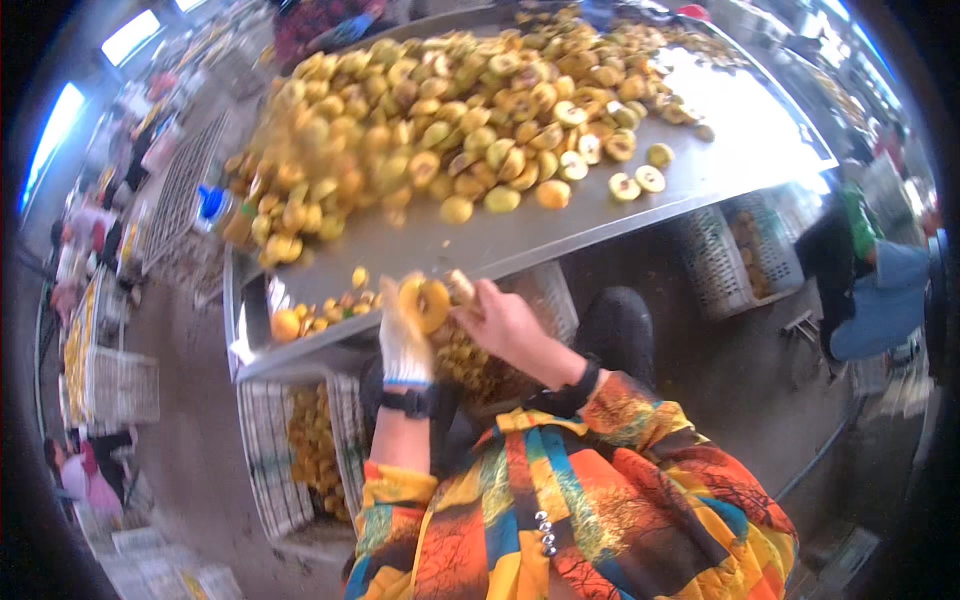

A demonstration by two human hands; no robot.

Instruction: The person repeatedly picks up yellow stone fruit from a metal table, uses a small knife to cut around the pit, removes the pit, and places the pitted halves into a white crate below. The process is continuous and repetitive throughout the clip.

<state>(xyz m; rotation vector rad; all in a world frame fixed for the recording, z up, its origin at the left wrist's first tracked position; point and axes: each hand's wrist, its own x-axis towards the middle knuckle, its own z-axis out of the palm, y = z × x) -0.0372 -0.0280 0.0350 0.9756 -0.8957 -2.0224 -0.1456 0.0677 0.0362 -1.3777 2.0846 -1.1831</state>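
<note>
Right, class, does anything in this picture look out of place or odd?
Yes. A blue-capped bottle sits beside the fruit pile at the table's left end, seemingly the only drink-like thing among the fruit. Also, the left hand wears a pale glove; the right is bare.

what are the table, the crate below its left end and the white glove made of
Table: shiny metal, probably steel, by its bright glare. Crate: likely plastic, by its pale ribbed walls; finish unclear. Glove: apparently matte fabric, showing no sheen; blur hides any weave.
</note>
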